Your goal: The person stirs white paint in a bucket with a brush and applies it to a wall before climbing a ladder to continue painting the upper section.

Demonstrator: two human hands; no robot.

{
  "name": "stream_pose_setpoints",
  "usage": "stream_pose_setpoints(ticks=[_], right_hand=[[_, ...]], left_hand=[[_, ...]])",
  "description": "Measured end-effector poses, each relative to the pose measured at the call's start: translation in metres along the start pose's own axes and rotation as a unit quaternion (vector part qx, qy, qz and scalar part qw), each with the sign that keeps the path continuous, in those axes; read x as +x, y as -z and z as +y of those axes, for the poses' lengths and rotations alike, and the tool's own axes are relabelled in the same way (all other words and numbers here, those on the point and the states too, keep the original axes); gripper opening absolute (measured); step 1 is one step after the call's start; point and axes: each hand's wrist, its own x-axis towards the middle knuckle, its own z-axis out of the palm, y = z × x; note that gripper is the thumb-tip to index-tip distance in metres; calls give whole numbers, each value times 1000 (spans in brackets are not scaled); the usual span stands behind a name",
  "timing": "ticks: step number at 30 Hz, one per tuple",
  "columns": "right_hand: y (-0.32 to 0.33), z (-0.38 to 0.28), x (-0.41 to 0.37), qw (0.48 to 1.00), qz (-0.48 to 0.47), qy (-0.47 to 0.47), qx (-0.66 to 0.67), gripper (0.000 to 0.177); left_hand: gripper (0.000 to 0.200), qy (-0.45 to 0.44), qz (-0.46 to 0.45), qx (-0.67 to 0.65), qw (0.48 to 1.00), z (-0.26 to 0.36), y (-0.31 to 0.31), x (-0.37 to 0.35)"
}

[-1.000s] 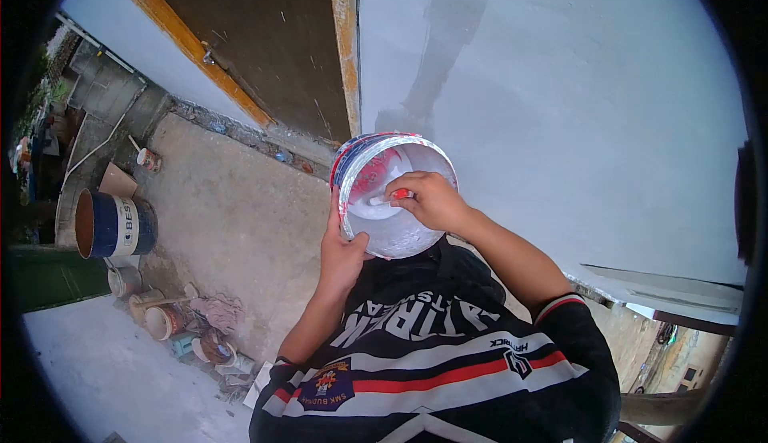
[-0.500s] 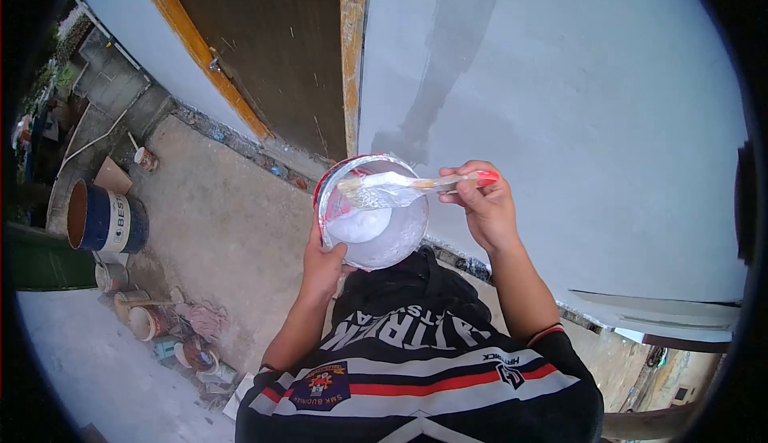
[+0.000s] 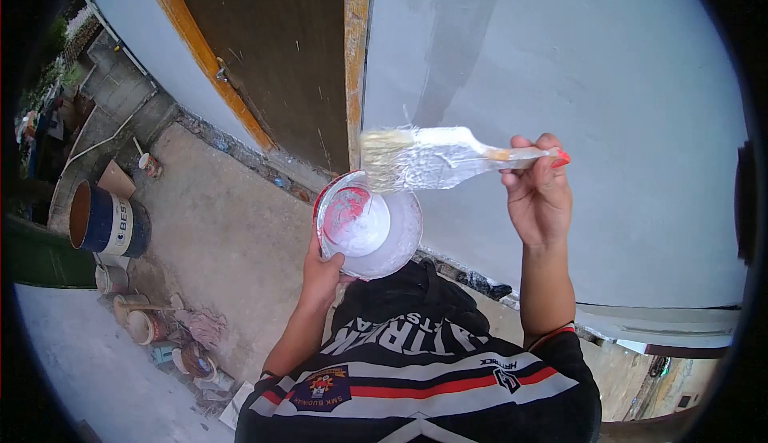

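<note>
A wide paintbrush [image 3: 440, 157] coated in white paint is level in the air, its pale bristles toward the left. My right hand [image 3: 542, 183] pinches its handle near the red tip. Below the bristles, a round paint bucket [image 3: 404, 235] shows white paint and a reddish patch inside. My left hand [image 3: 324, 275] grips the bucket's left side, thumb on the rim and the other fingers mostly hidden beneath. The bristles are above the bucket's upper rim, clear of the paint.
A pale wall [image 3: 640, 123] with a darker grey strip rises ahead, beside a brown door [image 3: 272, 51] in an orange frame. On the left of the concrete floor [image 3: 208, 211] stand a blue drum [image 3: 136, 227], a small can [image 3: 150, 165] and several old buckets.
My right hand has lifted the brush up out of the bucket and moved it right, toward the wall. The bucket in my left hand has shifted slightly down.
</note>
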Motion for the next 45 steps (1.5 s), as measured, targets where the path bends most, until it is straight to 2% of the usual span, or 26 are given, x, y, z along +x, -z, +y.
stream_pose_setpoints(ticks=[2, 5, 19, 26, 31, 34, 35, 36, 37, 38, 40, 43, 45], right_hand=[[-6, -7, 4, 999, -13, 1, 29, 21], [-12, -17, 7, 998, -28, 2, 48, 20], [-26, -37, 14, 998, -65, 19, 21, 20], [-29, -56, 26, 983, -175, 3, 45, 19], [-35, -60, 26, 988, -151, 24, 21, 21], [-26, -29, 10, 986, -36, 79, -141, 21], [-27, -9, 1, 968, -6, 96, -232, 20], [-13, 10, -9, 949, -9, 43, -312, 18], [-14, 33, -17, 943, -10, -1, -333, 12], [-5, 56, -26, 899, -35, -35, -435, 8], [3, 96, -41, 870, -36, -57, -488, 8], [31, 129, -47, 736, -241, 110, -624, 13], [31, 136, -50, 730, -219, 80, -642, 14]], left_hand=[[79, 12, -8, 1, 1000, -2, 2, 2], [68, -2, -1, -3, 1000, -2, 0, 0], [68, -10, -1, -12, 1000, -1, 0, -5], [67, -6, 6, -3, 1000, 0, -2, -6], [68, -10, 7, 5, 1000, -2, -1, -6], [69, -10, 8, -4, 1000, -5, -2, -5], [70, -9, 9, -10, 1000, -6, -3, -5], [70, -6, 7, -9, 1000, -6, -4, -4], [71, -3, 4, -7, 1000, -6, -4, -3], [72, 0, 1, -4, 1000, -6, -4, -3], [72, -2, -5, 0, 1000, -8, -4, -2], [73, -5, -14, -10, 1000, -8, -5, -4], [74, -5, -14, -20, 1000, -10, -7, -5]])
